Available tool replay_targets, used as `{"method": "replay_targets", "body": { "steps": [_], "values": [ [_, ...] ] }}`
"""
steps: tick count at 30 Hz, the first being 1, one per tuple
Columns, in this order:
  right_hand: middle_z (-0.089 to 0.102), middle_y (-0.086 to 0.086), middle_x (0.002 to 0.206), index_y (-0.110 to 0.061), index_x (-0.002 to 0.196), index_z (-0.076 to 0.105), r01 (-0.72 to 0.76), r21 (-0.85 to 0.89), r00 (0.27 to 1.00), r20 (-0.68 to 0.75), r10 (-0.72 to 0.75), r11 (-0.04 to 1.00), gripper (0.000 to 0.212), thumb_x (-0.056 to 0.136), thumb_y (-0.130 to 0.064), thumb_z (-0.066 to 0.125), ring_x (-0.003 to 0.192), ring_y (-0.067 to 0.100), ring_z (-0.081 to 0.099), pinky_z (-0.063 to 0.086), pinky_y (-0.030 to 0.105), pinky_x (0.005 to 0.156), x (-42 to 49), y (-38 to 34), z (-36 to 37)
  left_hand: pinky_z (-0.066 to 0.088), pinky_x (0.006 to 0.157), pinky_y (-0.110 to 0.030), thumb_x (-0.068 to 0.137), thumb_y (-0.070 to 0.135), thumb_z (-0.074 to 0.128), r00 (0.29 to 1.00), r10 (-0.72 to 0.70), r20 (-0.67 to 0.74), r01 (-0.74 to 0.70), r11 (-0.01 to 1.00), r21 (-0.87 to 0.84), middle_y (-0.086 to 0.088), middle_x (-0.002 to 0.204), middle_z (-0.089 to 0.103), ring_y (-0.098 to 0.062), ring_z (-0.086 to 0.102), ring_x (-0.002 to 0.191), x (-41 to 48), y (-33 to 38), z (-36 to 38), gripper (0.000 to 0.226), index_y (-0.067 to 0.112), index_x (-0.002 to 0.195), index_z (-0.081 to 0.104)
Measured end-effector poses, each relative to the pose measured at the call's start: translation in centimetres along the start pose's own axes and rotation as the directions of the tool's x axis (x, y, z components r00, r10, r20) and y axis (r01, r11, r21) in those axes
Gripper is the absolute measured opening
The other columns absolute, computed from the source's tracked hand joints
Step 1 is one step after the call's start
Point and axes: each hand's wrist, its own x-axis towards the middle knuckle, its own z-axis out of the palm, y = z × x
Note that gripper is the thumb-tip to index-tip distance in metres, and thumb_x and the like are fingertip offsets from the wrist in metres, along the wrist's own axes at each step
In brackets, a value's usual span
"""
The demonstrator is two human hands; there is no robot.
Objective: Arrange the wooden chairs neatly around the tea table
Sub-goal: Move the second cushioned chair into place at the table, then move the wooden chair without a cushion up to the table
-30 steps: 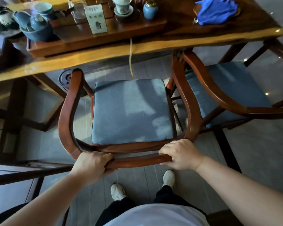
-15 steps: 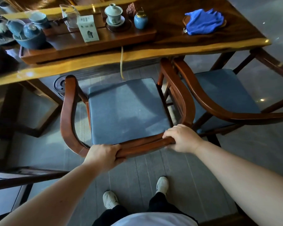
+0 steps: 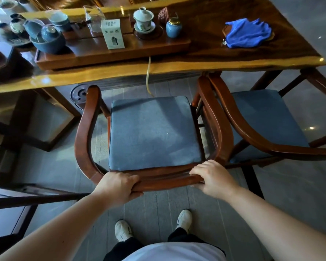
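Both hands grip the curved back rail of the wooden chair. The left hand is wrapped around the rail where it bends toward the left arm, fingers over the top and thumb under. The right hand is closed on the rail at the opposite bend, fingers curled over the top edge. Holding the rail at two spread points probably gives control over the chair's heading as well as its travel, so it can be steered straight rather than swung by one corner.

The chair sits directly ahead of the hands, its blue seat cushion facing up and its front edge close to the near edge of the worktop, with a strip of floor showing between them. I judge the seat is not yet tucked under.

Just beyond the right hand, a second chair stands alongside, its arm running very close to the held chair's right arm; whether they touch I cannot tell. That closeness is the thing to watch, since a push angled to the right could knock wood on wood.

Farther ahead of the hands, the worktop carries a wooden tea tray with cups and a blue cloth off to the right, so a hard bump against the worktop could rattle the ware.
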Motion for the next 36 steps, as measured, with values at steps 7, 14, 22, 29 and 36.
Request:
{"method": "replay_targets", "body": {
  "steps": [7, 14, 22, 29, 36],
  "values": [
    [0.069, -0.007, 0.092, -0.022, 0.098, 0.067, 0.055, 0.024, 0.997, 0.059, -0.056, 0.998, 0.034, 0.074, -0.044, 0.077, 0.083, 0.020, 0.061, 0.048, 0.039, 0.078, 0.4, 1.1, -1.1, 0.042, 0.041, -0.026, 0.062, 0.060, 0.071, 0.996, -0.090, 0.024, 0.090, 0.996, 0.021, 0.008, 0.059, 0.062, -0.022, 0.061, 0.050, 0.3, 1.3, -0.6, 0.037, 0.026, 0.075, 0.060],
    [0.067, -0.002, 0.114, -0.020, 0.118, 0.063, -0.044, -0.015, 0.995, 0.084, 0.045, 0.999, 0.054, 0.073, -0.045, 0.078, 0.107, 0.021, 0.059, 0.041, 0.041, 0.098, -0.2, -0.8, -2.0, 0.050, 0.060, -0.033, 0.070, 0.058, 0.068, 0.982, -0.189, 0.003, 0.189, 0.980, -0.057, 0.002, 0.085, 0.069, -0.025, 0.066, 0.078, -0.6, 2.5, -1.3, 0.046, 0.024, 0.100, 0.060],
    [0.033, 0.006, 0.153, -0.024, 0.149, 0.022, 0.170, -0.208, 0.967, 0.225, -0.122, 0.963, 0.093, 0.077, -0.062, 0.066, 0.137, 0.024, 0.031, 0.020, 0.047, 0.114, 2.3, -5.3, -2.1, 0.048, 0.094, -0.045, 0.069, 0.046, 0.077, 0.954, -0.265, -0.141, 0.267, 0.964, -0.005, -0.009, 0.119, 0.064, -0.031, 0.058, 0.110, -3.5, 4.5, -2.5, 0.071, 0.010, 0.125, 0.055],
    [0.045, 0.013, 0.145, -0.021, 0.143, 0.037, 0.373, -0.204, 0.925, 0.162, -0.345, 0.905, 0.089, 0.070, -0.056, 0.073, 0.132, 0.030, 0.040, 0.027, 0.053, 0.111, 7.0, -12.4, 0.1, 0.040, 0.103, -0.047, 0.076, 0.054, 0.058, 0.868, -0.470, -0.160, 0.473, 0.881, -0.019, -0.010, 0.130, 0.057, -0.031, 0.050, 0.121, -8.8, 4.0, -3.9, 0.071, 0.010, 0.131, 0.050],
    [0.058, 0.012, 0.132, -0.020, 0.133, 0.048, 0.507, -0.216, 0.861, 0.168, -0.480, 0.835, 0.089, 0.058, -0.058, 0.077, 0.121, 0.029, 0.053, 0.039, 0.055, 0.101, 11.1, -21.2, 3.5, 0.042, 0.101, -0.045, 0.069, 0.051, 0.070, 0.727, -0.674, -0.130, 0.680, 0.733, -0.001, -0.010, 0.127, 0.061, -0.033, 0.054, 0.118, -21.2, -1.6, -5.3, 0.074, 0.011, 0.129, 0.054]
  ]
}}
